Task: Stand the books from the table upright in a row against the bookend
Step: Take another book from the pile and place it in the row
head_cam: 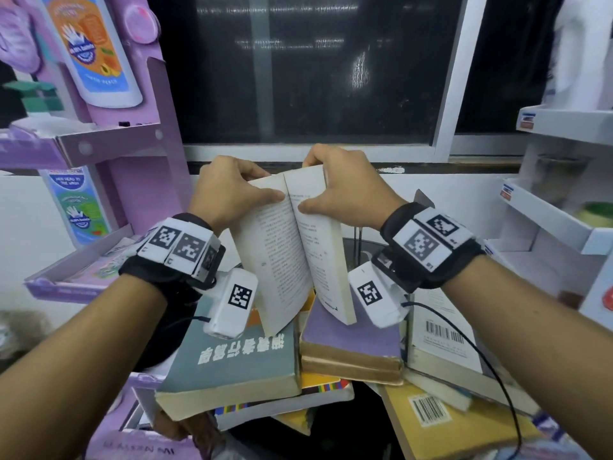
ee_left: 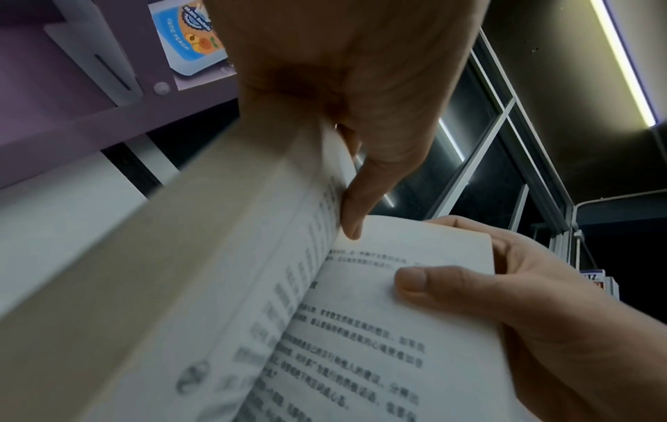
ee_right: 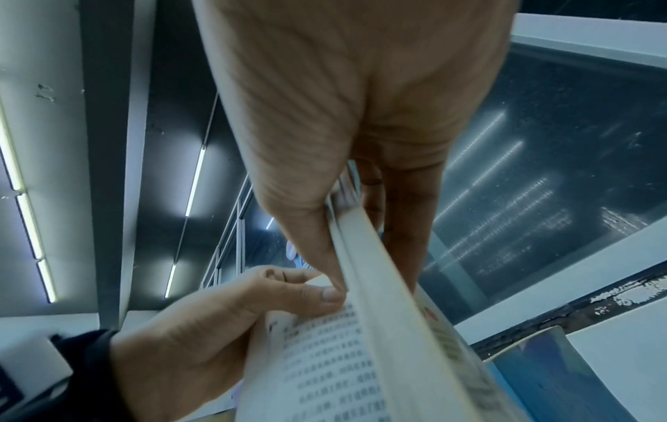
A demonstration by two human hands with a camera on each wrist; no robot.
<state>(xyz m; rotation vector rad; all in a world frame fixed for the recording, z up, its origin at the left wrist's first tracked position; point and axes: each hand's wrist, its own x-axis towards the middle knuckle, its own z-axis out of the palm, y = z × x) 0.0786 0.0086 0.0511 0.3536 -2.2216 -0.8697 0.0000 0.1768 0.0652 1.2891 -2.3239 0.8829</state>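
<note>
Books lay in a loose heap on the table below the hands, and one of them, a cream-paged paperback [head_cam: 295,247] printed in dense Chinese text, was up in the air, spread open at the middle and tilted with its top edge away from the camera. The left hand [head_cam: 229,190] gripped the left half near the top, thumb pressed on the page by the gutter and fingers [ee_left: 355,197] curled round behind the cover. The right hand [head_cam: 345,190] did the same on the right half, thumb flat on the page, fingers wrapped over the top edge and down the back. Directly beneath, flat on the pile, sat a grey-green paperback with white Chinese title lettering [head_cam: 232,363], and just beside it, to the right, a lilac-covered book [head_cam: 351,336] stacked on another yellowed book. Further right lay a white-backed book with a barcode [head_cam: 444,336] and, nearer the camera, a yellow book with a barcode [head_cam: 441,419]. A purple cardboard display stand [head_cam: 132,154] stood to the left, white shelving [head_cam: 560,207] to the right, and a dark window [head_cam: 311,68] behind.
</note>
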